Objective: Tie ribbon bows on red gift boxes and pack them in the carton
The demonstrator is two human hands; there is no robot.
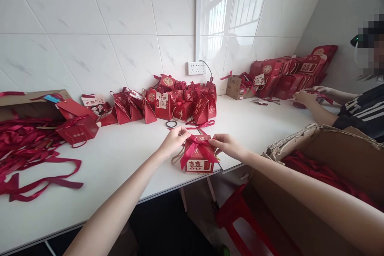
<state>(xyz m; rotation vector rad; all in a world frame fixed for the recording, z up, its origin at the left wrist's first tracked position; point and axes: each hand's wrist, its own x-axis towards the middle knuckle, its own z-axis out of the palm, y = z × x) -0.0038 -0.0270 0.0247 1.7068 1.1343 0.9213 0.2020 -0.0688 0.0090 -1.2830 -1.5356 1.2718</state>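
A red gift box (199,166) with a white double-character label stands upright near the table's front edge. A red ribbon (200,149) is tied in a bow across its top, with tails hanging down its front. My left hand (177,141) pinches the bow's left loop, fingers closed. On the other side my right hand (225,145) pinches the right loop. A beige cord handle (177,156) sticks out at the box's left side. Behind the box lie a black ring (171,124) and a loose end of red ribbon.
Several red gift boxes (162,106) stand along the tiled wall. Loose red ribbons (45,168) cover the table's left. At right, a large cardboard box (354,140) holds red material, beside a red stool (232,218). A co-worker's hands (310,96) handle a red item before stacked boxes (288,82).
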